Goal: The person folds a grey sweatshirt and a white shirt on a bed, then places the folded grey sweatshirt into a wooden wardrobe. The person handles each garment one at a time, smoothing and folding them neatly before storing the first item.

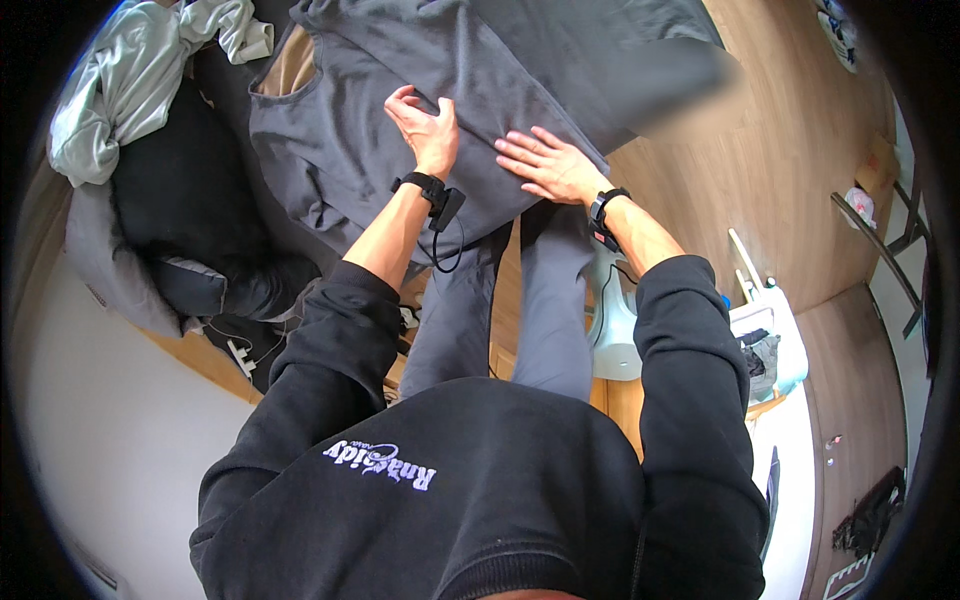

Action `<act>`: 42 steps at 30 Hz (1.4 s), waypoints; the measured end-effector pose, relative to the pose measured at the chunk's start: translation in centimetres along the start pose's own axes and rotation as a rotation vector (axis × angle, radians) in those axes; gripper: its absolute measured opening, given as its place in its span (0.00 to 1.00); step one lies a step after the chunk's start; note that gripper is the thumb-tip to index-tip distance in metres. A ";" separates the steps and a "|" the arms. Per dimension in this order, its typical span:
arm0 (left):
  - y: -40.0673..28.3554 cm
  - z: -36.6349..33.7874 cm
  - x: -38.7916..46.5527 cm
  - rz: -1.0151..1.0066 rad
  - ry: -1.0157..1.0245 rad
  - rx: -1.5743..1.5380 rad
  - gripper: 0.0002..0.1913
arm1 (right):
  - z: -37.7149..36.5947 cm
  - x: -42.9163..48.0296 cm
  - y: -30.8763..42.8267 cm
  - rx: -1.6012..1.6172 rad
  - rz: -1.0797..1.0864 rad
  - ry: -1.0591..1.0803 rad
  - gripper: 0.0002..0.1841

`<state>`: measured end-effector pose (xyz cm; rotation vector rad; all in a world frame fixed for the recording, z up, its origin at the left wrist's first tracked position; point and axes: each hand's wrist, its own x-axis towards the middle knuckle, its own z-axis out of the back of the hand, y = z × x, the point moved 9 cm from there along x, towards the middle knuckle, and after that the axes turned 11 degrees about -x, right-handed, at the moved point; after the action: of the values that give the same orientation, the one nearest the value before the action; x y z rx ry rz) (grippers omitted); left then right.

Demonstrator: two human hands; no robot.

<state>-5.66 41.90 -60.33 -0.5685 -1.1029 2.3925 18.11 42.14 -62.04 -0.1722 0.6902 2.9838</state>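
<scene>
A dark grey garment [360,150] lies spread over the bed in front of me, its neckline to the left showing a tan inside. Over its middle is my left hand [429,133], fingers bent and thumb held apart, with no cloth visibly gripped. My right hand [556,166] rests palm down near the garment's right edge, fingers spread. Some creases run through the fabric around both hands, and the part beneath the right palm is hidden.
Dark grey bedding [570,45] extends beyond the garment. At left are a black pillow [187,180] and a pale crumpled cloth [135,82]. A power strip [241,358] sits below them. On the right are a pale plastic stool [619,352] and a white bin-like container [784,337].
</scene>
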 end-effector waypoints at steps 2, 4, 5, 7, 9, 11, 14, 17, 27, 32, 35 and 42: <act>-4.5 -2.9 -0.9 -0.474 0.235 0.230 0.25 | -0.5 -0.3 0.7 0.023 0.086 0.089 0.36; -5.9 -6.4 -2.5 -0.754 0.570 0.382 0.25 | 0.5 0.0 -0.2 0.045 0.003 -0.013 0.36; -5.6 -7.6 -2.8 -0.745 0.688 0.378 0.27 | 1.1 0.2 -1.3 0.033 -0.106 -0.083 0.36; -5.0 -8.2 -1.0 -0.800 0.731 0.490 0.31 | 1.2 -0.4 -4.4 -0.014 -0.457 -0.126 0.38; -5.0 -7.8 1.0 -0.873 0.623 0.531 0.36 | -0.6 0.2 -3.6 -0.066 -0.400 0.007 0.39; -4.1 -8.1 2.0 -0.931 0.650 0.641 0.37 | -0.9 0.3 -2.7 -0.100 -0.263 -0.023 0.40; -3.7 -7.5 3.2 -0.960 0.627 0.688 0.37 | -1.1 -0.5 -1.2 -0.058 -0.161 -0.058 0.42; -3.8 -7.6 3.1 -0.945 0.616 0.716 0.38 | -2.2 -1.4 2.1 -0.001 0.026 0.107 0.41; -4.4 -11.0 -1.7 -0.661 0.481 0.628 0.67 | -1.7 0.1 5.3 0.273 -0.131 -0.053 0.24; -4.6 -10.0 -5.7 -0.652 0.522 0.498 0.62 | -4.0 -13.5 1.8 0.989 -1.279 -0.540 0.13; -3.2 -9.4 -9.4 -0.576 0.594 0.499 0.65 | -6.6 -17.7 0.1 1.153 -1.558 -0.740 0.19; -2.9 -9.1 -11.6 -0.482 0.508 0.482 0.62 | -10.9 -15.8 -1.9 1.602 -1.454 -0.879 0.14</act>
<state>9.31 42.65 -61.44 -0.6053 -0.3663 1.8451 35.00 38.32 -70.64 0.4686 1.4714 0.5328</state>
